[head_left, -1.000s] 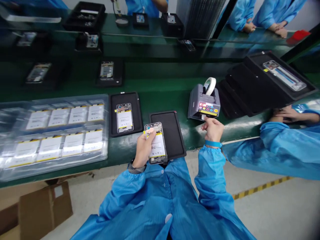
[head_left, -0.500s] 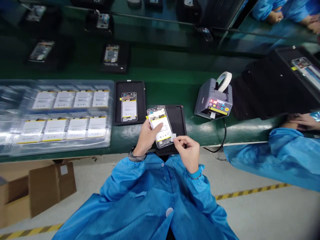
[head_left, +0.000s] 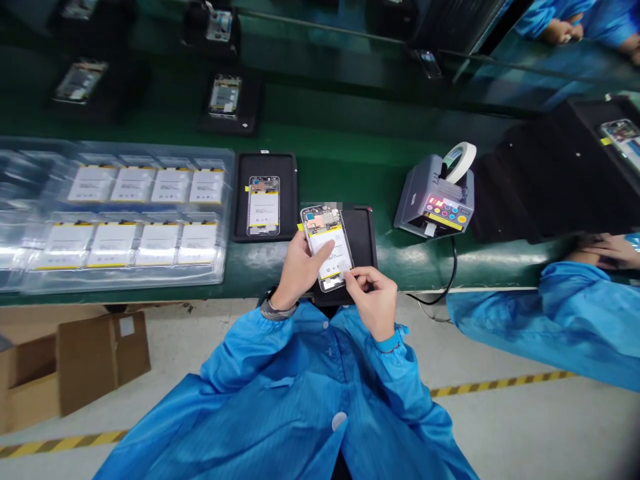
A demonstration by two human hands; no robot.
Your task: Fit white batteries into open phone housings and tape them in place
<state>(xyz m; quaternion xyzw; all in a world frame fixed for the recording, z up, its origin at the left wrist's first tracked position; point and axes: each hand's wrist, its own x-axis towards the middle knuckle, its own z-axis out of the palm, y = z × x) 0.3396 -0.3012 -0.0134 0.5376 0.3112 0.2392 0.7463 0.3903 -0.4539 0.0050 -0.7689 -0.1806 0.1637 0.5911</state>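
My left hand (head_left: 299, 270) grips an opened phone (head_left: 327, 227) by its left side, thumb lying across the white battery. Circuit parts show at the phone's top end, and a yellow tab sticks out on its left. At the lower right corner of the phone, my right hand (head_left: 374, 297) pinches a small whitish piece of tape (head_left: 347, 275) between thumb and forefinger. That piece lies over or against the phone's edge; whether it is stuck down I cannot tell. Beneath the phone is a black tray (head_left: 363, 233), partly covered by it.
Left of my hands, a second opened phone (head_left: 264, 207) rests on a black tray (head_left: 289, 200). Clear plastic trays (head_left: 225, 220) hold several batteries. A tape dispenser (head_left: 434, 197) with a cable stands at right, near stacked black trays (head_left: 540, 173). A co-worker's sleeve (head_left: 575, 300) is at far right.
My right hand has brought the whitish tape slightly left and onto the phone's lower right corner. The phone is tilted differently, and the whole view has shifted a little.
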